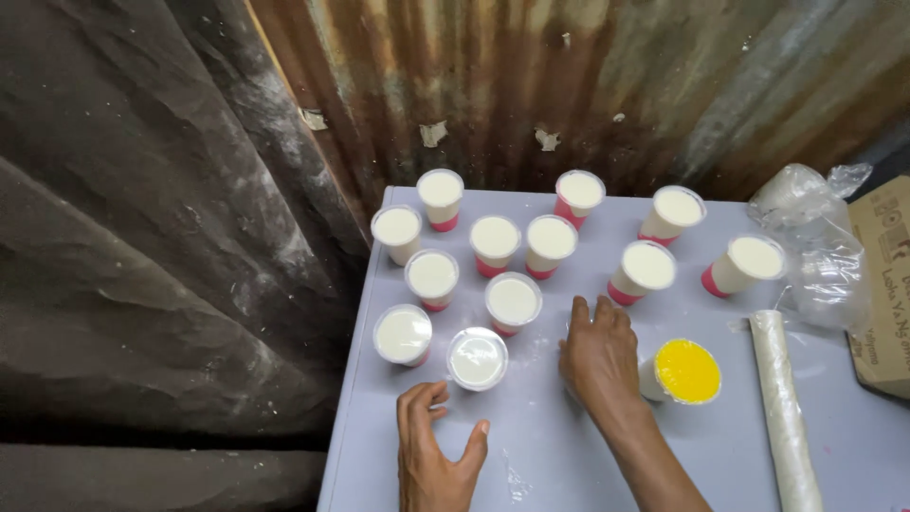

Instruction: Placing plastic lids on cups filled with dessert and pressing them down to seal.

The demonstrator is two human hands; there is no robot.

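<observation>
Several clear plastic cups point(513, 301) with a pink bottom layer and a white top layer stand on a pale blue table point(569, 446). One lidded white cup point(477, 358) sits at the near end of the group. My left hand point(431, 453) hovers open just below that lidded cup, fingers curved and holding nothing. My right hand point(598, 353) rests flat on the table, fingers spread, between the white cups and a cup with a yellow top point(686, 371). It touches the table only, just left of the yellow cup.
A long white wrapped roll point(785, 408) lies on the table's right side. A crumpled clear plastic bag point(815, 246) and a cardboard box point(886, 284) sit at the far right. A rusty corrugated metal wall point(569, 85) stands behind; dark sheeting point(142, 237) hangs at left.
</observation>
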